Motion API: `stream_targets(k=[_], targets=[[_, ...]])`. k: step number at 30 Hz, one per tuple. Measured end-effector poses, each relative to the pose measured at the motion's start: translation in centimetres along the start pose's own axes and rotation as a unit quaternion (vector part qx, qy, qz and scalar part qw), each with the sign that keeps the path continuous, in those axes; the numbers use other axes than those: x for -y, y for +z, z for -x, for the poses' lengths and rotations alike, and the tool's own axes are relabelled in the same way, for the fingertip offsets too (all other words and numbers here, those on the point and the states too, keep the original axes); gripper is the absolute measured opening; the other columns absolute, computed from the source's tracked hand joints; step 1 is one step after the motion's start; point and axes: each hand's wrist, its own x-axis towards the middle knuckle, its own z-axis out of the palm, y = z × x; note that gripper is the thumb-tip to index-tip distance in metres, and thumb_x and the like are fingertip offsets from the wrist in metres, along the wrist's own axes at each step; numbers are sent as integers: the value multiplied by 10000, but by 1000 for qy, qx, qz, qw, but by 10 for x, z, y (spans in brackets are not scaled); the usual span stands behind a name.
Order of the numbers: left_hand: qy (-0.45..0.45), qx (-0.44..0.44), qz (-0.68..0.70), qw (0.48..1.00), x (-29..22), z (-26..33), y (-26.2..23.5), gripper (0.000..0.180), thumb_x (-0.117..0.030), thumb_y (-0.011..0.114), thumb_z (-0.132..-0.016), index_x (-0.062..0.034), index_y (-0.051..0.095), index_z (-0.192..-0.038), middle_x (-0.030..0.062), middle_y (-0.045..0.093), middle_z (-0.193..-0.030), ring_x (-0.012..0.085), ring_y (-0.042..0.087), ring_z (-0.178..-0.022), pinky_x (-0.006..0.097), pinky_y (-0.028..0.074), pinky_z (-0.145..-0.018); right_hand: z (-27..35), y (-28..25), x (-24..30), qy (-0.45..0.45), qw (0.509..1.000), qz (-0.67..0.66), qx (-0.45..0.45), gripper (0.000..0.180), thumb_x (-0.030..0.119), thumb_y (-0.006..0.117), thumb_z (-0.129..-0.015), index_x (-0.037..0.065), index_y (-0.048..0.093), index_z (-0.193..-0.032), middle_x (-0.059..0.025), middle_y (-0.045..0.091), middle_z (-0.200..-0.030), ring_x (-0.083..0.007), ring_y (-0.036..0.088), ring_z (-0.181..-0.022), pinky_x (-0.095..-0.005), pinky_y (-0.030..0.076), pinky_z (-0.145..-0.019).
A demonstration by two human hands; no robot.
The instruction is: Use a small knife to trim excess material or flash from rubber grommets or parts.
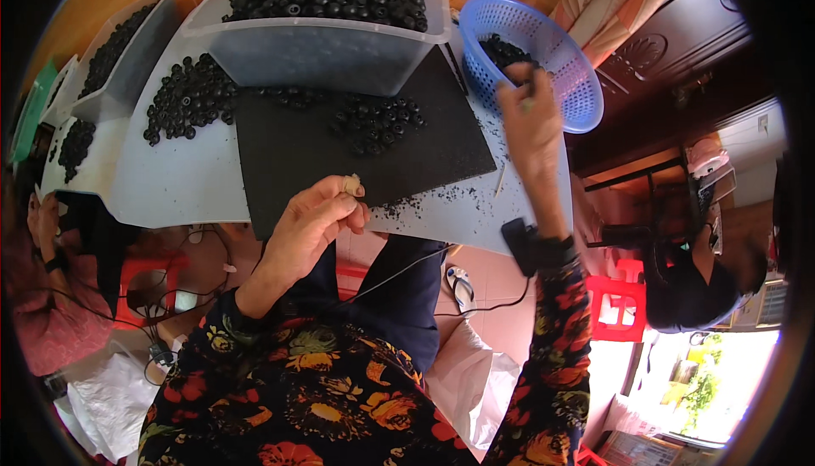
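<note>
My left hand [316, 218] is in front of the near edge of a black mat [280, 143], its fingers curled and thumb pressed to the forefinger. A tan wrap [351, 184] shows at a fingertip; whatever the pinch holds is hidden. Over the near left rim of a blue perforated basket [586, 97] is my right hand [533, 126], smeared by motion. Its fingers point toward small black pieces [501, 48] in the basket, and what they hold is unclear. Round black parts with holes [378, 125] lie loose on the mat.
A translucent bin [314, 54] heaped with black parts stands at the far side. Another pile [191, 97] lies left of it, on the white tabletop [191, 182]. Black crumbs [407, 204] litter the near edge. Another person's hand [44, 220] is at far left.
</note>
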Motion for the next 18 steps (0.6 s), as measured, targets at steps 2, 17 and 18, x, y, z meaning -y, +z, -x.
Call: stream_targets(k=[2, 17, 18], targets=[[0, -7, -4, 1000, 0, 1, -3, 156, -109, 459, -937, -15, 539, -1033, 38, 546, -780, 173, 537, -859, 307, 419, -776, 27, 27, 15, 46, 993, -29, 106, 246, 85, 656, -789, 24, 578, -1015, -92, 587, -644, -183, 590, -597, -326, 481, -607], [1, -4, -35, 999, 5, -1, 1, 211, -126, 455, -958, -3, 527, -1113, 47, 583, -821, 171, 574, -913, 336, 444, -859, 60, 42, 27, 115, 967, -8, 227, 242, 152, 688, -742, -22, 618, -895, -137, 611, -678, -234, 611, -609, -321, 492, -613], [-4, -9, -34, 999, 5, 0, 2, 215, -134, 453, -960, -3, 527, -1115, 50, 588, -827, 168, 575, -913, 336, 444, -859, 69, 39, 35, 130, 967, -81, 204, 231, 143, 684, -747, -25, 619, -891, -116, 608, -683, -195, 594, -602, -302, 485, -605]])
